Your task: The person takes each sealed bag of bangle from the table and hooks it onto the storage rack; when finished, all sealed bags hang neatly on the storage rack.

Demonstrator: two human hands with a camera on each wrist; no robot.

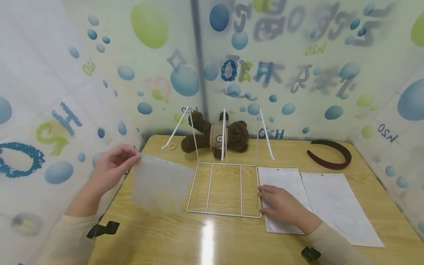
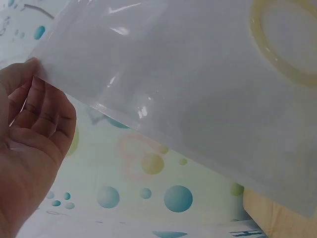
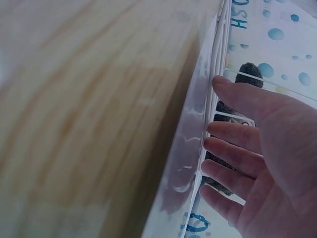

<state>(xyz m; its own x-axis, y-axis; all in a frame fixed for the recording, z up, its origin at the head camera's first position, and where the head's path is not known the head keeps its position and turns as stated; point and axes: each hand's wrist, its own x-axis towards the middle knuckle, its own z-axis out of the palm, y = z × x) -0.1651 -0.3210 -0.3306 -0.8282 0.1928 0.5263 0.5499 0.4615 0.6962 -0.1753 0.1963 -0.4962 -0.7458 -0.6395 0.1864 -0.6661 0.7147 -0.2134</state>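
Observation:
My left hand (image 1: 114, 167) pinches the upper corner of a translucent plastic bag (image 1: 155, 176) between thumb and fingers. The bag hangs over the left of the table, and a pale yellow ring (image 2: 270, 52) shows through it in the left wrist view. A white wire rack (image 1: 224, 214) with three long prongs stands mid-table. Against its right side bar rest the fingertips of my right hand (image 1: 285, 206), fingers extended. That hand lies over a white plastic bag (image 1: 281, 176), partly hiding it. Beside it lies a second white bag (image 1: 334, 198) with a faint ring shape inside.
Behind the rack a dark brown teddy bear (image 1: 238, 136) lies on its side, partly screened by the prongs. A small tan ring (image 1: 172, 149) is left of the bear. A dark headband (image 1: 346, 156) lies at the back right. Patterned walls (image 1: 285, 84) enclose the table (image 1: 159, 239).

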